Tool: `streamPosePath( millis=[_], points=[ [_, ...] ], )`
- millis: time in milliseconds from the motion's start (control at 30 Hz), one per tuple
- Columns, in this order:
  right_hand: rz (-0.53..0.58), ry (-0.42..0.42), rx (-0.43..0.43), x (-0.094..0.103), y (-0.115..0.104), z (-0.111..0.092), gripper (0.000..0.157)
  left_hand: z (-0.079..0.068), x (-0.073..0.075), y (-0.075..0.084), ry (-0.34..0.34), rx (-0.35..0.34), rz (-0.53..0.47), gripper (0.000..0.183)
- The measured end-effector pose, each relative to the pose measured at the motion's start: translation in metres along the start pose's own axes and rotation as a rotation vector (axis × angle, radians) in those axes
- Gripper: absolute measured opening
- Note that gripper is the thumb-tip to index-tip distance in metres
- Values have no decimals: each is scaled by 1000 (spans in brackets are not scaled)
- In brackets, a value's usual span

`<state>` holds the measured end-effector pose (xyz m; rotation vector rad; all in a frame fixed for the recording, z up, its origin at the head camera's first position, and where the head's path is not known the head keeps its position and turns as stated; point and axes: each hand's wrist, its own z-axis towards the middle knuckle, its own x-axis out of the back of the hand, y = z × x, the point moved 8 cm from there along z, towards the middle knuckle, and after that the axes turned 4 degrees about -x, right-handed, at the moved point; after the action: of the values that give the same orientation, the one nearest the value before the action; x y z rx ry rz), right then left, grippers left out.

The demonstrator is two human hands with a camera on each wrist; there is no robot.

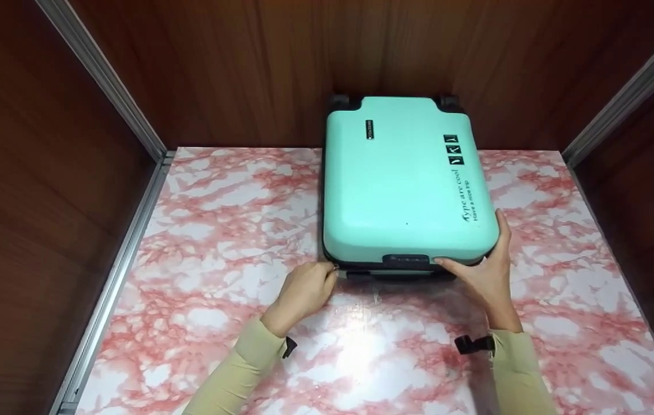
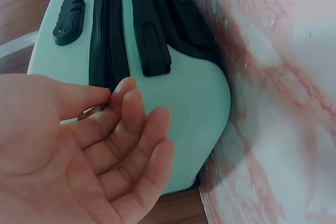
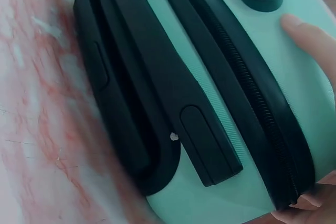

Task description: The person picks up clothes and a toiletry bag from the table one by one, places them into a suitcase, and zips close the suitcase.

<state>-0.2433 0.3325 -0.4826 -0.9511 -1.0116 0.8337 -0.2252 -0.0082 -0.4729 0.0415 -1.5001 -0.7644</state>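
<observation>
A mint-green hard-shell suitcase (image 1: 399, 196) lies flat, its wheels toward the back wall. At its near left corner my left hand (image 1: 305, 291) pinches a small metallic zipper pull (image 2: 92, 111) between thumb and index finger; the other fingers are loosely bent. My right hand (image 1: 485, 282) grips the near right corner, thumb on the shell beside the black lock (image 1: 408, 259) and fingers round the side. In the right wrist view the black zipper (image 3: 252, 85) looks closed along the visible stretch. Below it runs a black carry handle (image 3: 157, 66).
The suitcase rests on a table (image 1: 217, 230) with a red and white marbled top. Brown wood-look panels (image 1: 217, 69) stand behind and at both sides, joined by metal rails (image 1: 113, 80). Black straps (image 1: 474, 344) sit at both wrists.
</observation>
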Motion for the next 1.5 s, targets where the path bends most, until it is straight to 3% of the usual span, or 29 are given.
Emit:
streamPosePath(
  millis=[133,300,467,733,1000,1500],
  points=[
    [37,5,-26,0,-18,-6,133,-1,-2,9,22,-8,-6,31],
    [61,-2,-46,-3,-35,-11,129,3,-16,24,-9,-25,-40,25],
    [74,-15,-59,-6,-37,-10,130,11,-29,39,-15,-46,-59,30],
    [90,0,-47,-5,-33,-10,130,21,-38,56,7,-59,-62,33],
    [65,55,2,-2,-36,-13,130,24,-41,61,25,-25,-59,38],
    [41,77,35,-5,-36,-18,132,23,-46,60,12,37,-104,38]
  ],
)
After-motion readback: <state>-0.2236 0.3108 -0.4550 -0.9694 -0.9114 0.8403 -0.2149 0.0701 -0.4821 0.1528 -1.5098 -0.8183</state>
